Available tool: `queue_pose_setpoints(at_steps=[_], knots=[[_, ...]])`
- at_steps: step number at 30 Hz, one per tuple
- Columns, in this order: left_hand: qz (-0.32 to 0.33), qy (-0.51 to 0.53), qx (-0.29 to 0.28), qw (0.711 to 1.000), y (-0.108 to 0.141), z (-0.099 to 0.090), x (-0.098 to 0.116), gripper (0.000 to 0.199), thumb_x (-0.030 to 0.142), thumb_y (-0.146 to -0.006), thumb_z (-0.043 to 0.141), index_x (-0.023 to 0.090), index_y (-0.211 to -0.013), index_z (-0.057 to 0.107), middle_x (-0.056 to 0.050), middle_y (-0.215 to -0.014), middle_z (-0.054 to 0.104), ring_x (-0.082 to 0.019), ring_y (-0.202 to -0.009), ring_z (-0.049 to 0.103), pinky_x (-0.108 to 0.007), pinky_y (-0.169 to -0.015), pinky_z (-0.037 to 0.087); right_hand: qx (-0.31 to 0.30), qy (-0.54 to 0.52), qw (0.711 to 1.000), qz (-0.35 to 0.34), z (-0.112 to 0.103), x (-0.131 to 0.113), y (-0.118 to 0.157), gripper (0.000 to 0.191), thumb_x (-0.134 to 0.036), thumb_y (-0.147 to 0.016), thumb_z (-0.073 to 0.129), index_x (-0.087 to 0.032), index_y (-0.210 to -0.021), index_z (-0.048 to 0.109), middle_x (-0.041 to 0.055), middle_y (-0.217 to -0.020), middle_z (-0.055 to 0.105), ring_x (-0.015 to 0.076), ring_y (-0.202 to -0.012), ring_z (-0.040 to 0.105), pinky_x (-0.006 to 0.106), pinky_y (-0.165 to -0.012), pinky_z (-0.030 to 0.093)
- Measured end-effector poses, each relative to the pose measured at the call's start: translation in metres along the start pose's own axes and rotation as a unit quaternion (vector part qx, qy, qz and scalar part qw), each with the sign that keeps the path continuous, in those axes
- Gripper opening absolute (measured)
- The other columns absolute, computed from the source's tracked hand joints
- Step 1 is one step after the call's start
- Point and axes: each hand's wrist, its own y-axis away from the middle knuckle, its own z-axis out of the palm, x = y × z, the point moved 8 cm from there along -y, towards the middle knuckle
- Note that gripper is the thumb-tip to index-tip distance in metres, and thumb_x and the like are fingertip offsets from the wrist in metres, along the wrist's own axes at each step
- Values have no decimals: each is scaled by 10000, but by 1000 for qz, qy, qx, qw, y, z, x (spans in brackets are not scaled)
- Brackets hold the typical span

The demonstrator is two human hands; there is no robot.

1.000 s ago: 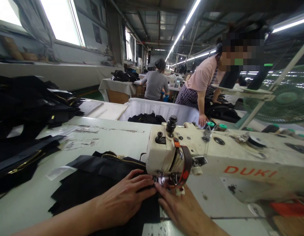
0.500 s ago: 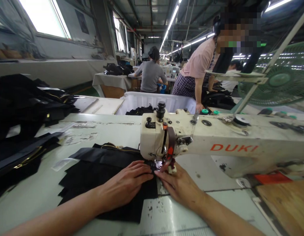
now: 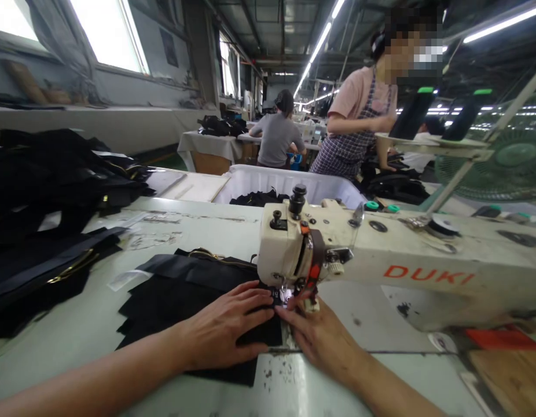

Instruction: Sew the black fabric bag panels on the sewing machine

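Note:
A black fabric piece (image 3: 176,295) with a gold zipper (image 3: 207,253) along its far edge lies under the head of a sewing machine (image 3: 279,243). My left hand (image 3: 228,324) rests flat on this fabric, fingers stretched toward the needle and thumb spread. At the fabric's right edge, just beside the lit presser foot (image 3: 286,295), my right hand (image 3: 322,336) has its fingertips closed on the edge. The machine's hanging parts partly cover those fingertips.
More black zippered pieces (image 3: 51,272) are heaped at the left. Behind the machine stands a white plastic bin (image 3: 294,176) holding black fabric. A co-worker in a checked apron (image 3: 344,153) stands beyond it; another sits farther back. Thread cones (image 3: 413,116) and a green fan (image 3: 511,156) are at right.
My left thumb has spread away from the fingers. The view has shifted, so the scene sits farther right. The standing co-worker has straightened up and drawn a hand back from the bin's edge.

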Motion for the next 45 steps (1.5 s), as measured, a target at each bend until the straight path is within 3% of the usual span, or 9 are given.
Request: queue_pose_setpoints(at_steps=[4, 11, 18, 23, 30, 34, 39, 42, 45], knots=[[-13, -45, -11, 999, 3, 7, 5, 406, 326, -917, 613, 167, -1287, 569, -135, -1234, 622, -283, -1216, 544, -440, -1030, 500, 39, -29, 999, 20, -15, 5, 0, 307, -110, -891, 508, -222, -1140, 650, 83, -1037, 626, 211, -949, 578, 372, -882, 490], [25, -51, 52, 997, 4, 8, 16, 180, 147, -950, 504, 140, -1048, 655, -86, -1061, 711, -219, -1135, 627, -326, -1006, 524, -47, 64, 997, -17, -17, -28, 14, 146, -168, -887, 538, -194, -1011, 611, 41, -905, 597, 215, -863, 522, 338, -782, 437], [-97, -21, 81, 992, 3, -2, 0, 167, 202, -940, 484, 179, -1013, 632, -56, -1065, 730, -172, -955, 709, -271, -905, 558, 36, 37, 993, 105, -19, -27, 25, 197, -125, -925, 478, -180, -1058, 613, 71, -941, 586, 235, -874, 512, 359, -760, 441], [-176, -19, 70, 982, 0, -11, -4, 141, 211, -943, 483, 210, -966, 622, 24, -815, 735, -138, -647, 705, -218, -679, 583, 72, 9, 986, 153, -23, -28, 25, 212, -124, -956, 428, -141, -1078, 600, 100, -1045, 593, 236, -986, 526, 369, -870, 454], [-140, -1, 55, 989, 1, -5, 6, 246, 258, -996, 390, 196, -1135, 584, -61, -1167, 693, -157, -1042, 679, -254, -953, 523, 10, -50, 999, -11, -8, -69, 18, 440, -324, -1007, 431, -105, -1388, 420, 104, -1438, 473, 222, -1367, 345, 357, -1170, 222], [-70, 0, 22, 997, 2, 4, 16, 253, 224, -983, 401, 175, -1155, 580, -89, -1259, 644, -171, -1187, 602, -278, -1056, 461, -17, -68, 998, 0, -9, -70, 23, 438, -334, -1006, 437, -118, -1388, 423, 103, -1440, 473, 209, -1374, 343, 333, -1170, 217], [28, -75, -55, 995, -2, 17, 36, 240, 89, -941, 396, 112, -1096, 578, -154, -1212, 651, -252, -1244, 555, -463, -1110, 409, -21, -81, 996, 15, -12, -67, 26, 462, -329, -973, 505, -143, -1386, 412, 96, -1392, 508, 226, -1341, 375, 350, -1149, 262], [24, -72, -73, 994, -6, 18, 39, 236, 79, -921, 405, 135, -1076, 575, -133, -1159, 673, -263, -1222, 572, -499, -1093, 421, -24, -78, 996, 31, -6, -65, 28, 407, -311, -964, 530, -168, -1337, 455, 75, -1339, 551, 232, -1301, 416, 374, -1140, 279], [-24, -43, -37, 998, -8, 11, 36, 238, 160, -918, 475, 147, -1148, 538, -130, -1167, 669, -251, -1162, 613, -466, -1082, 441, 1, -70, 997, 34, -3, -64, 32, 318, -267, -964, 533, -189, -1271, 506, 47, -1299, 581, 219, -1277, 439, 365, -1137, 276]])
